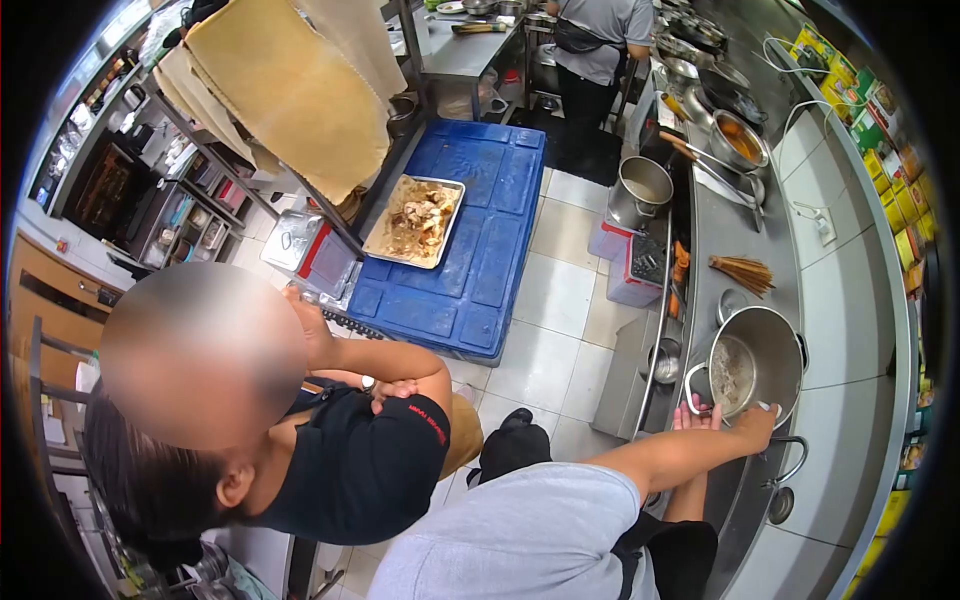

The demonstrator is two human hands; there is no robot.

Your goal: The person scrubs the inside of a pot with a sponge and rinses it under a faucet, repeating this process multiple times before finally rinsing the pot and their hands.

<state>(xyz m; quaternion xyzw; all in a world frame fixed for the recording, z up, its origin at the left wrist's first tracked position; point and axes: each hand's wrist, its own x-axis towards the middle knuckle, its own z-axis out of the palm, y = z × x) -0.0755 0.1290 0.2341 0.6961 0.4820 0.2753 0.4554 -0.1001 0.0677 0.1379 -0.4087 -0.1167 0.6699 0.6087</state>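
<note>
A large steel pot stands on the steel counter, with cloudy residue in its bottom. The left hand is closed on the pot's near rim. The right hand lies open-fingered against the pot's outer wall, by its handle. A bundle of brown sticks lies beyond the pot. A black-shirted person sits well apart from the pot.

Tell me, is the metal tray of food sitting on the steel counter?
No, the tray rests on the blue pallet down on the tiled floor, apart from the counter.
</note>
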